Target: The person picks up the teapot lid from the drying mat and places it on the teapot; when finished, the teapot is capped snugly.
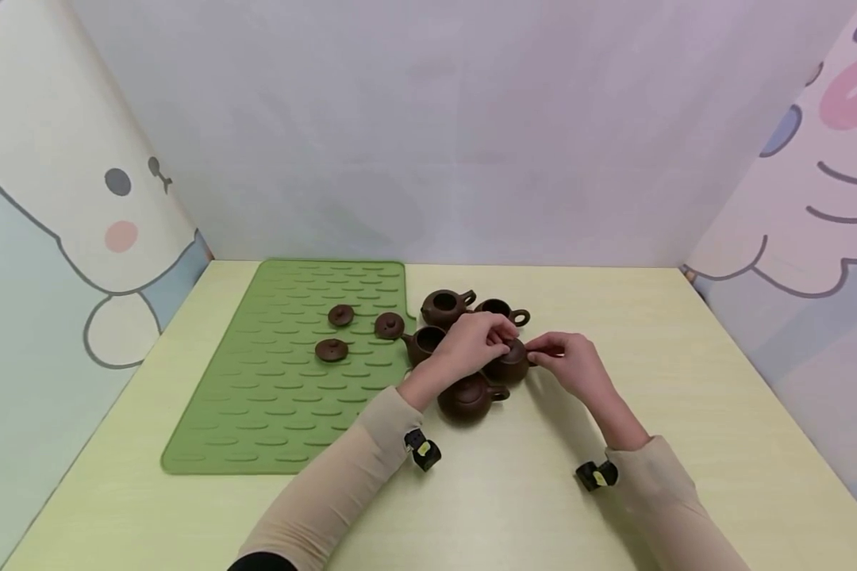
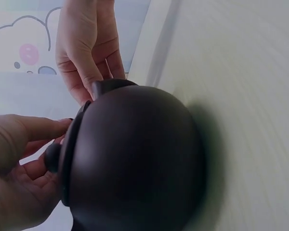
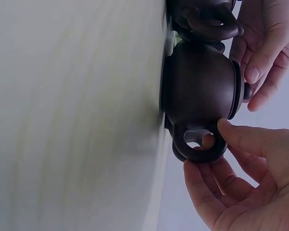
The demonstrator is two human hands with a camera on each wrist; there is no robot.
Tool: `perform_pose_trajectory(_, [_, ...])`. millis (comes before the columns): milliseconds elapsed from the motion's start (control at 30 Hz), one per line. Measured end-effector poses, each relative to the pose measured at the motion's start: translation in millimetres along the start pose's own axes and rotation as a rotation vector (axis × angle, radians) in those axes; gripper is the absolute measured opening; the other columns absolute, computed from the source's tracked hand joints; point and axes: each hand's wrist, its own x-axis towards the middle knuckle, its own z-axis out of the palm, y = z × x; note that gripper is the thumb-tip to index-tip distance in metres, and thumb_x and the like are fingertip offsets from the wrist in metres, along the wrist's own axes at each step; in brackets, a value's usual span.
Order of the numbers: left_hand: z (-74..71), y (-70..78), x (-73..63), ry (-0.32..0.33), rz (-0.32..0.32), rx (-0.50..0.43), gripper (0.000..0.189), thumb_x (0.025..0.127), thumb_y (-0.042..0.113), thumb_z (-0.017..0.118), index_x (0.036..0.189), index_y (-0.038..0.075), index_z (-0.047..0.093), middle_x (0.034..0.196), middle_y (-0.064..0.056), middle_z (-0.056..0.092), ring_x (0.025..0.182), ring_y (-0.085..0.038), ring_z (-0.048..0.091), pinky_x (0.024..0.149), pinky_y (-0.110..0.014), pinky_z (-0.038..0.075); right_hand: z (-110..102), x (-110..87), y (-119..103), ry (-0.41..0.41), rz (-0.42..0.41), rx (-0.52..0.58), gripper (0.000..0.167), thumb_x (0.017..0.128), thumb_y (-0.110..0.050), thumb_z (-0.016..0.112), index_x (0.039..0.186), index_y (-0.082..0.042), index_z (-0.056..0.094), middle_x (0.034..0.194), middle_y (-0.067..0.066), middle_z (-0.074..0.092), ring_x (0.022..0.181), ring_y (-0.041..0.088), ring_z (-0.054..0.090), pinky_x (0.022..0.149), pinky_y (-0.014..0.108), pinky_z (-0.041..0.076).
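A dark brown clay teapot (image 1: 509, 366) stands on the table with its lid (image 2: 70, 151) seated on top. My left hand (image 1: 471, 339) holds that lid, fingers at its rim and round knob. With thumb and fingertips, my right hand (image 1: 570, 363) pinches the teapot's loop handle (image 3: 202, 155). Close in front sits another lidded teapot (image 1: 464, 403). Behind and to the left are three teapots without lids: a back one (image 1: 444, 304), one beside it (image 1: 496, 308), and one partly hidden by my left hand (image 1: 427, 342).
A green textured mat (image 1: 257, 396) covers the left of the pale table (image 1: 614, 317). Three loose lids lie on it: an upper one (image 1: 340, 316), a lower one (image 1: 332, 350) and one near the mat's right edge (image 1: 389, 325). Walls with cartoon drawings enclose the table.
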Motion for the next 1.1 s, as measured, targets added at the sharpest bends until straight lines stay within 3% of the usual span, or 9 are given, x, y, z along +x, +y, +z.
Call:
perform_pose_trajectory(333, [-14.1,-4.9,-10.5,-0.002,0.024,0.026,0.023,0.094,0.011,0.069,0.117,0.014,0.069,0.112,0.000,0.071,0.095,-0.010,0.066,0.082,-0.018,0.054,-3,-3.1,-1,-0.003,-0.003,-0.030,0.015,0.093,-0.012,0.069,0.106,-0.007,0.075,0.105,0.012,0.076,0.105,0.034,0.071,0.079,0.034,0.056])
perform_pose_trajectory(767, [-42.4,-20.1,-24.0,0.112,0.017,0.026,0.025,0.094,0.011,0.069,0.118,0.009,0.069,0.111,-0.004,0.072,0.092,-0.016,0.068,0.081,-0.025,0.057,-12,-3.6,-20,0.074,-0.024,0.017,0.019,0.093,-0.011,0.068,0.110,-0.002,0.072,0.108,0.016,0.074,0.104,0.036,0.070,0.077,0.031,0.055])
perform_pose_trajectory(1100, [-70.9,-34.6,-40.4,0.169,-0.038,-0.027,0.023,0.095,0.011,0.067,0.118,0.008,0.067,0.113,-0.008,0.072,0.096,-0.020,0.068,0.086,-0.033,0.057,-11,0.7,-34,0.095,-0.063,0.027,0.018,0.094,-0.011,0.068,0.109,-0.003,0.072,0.110,0.015,0.074,0.102,0.034,0.071,0.085,0.043,0.058])
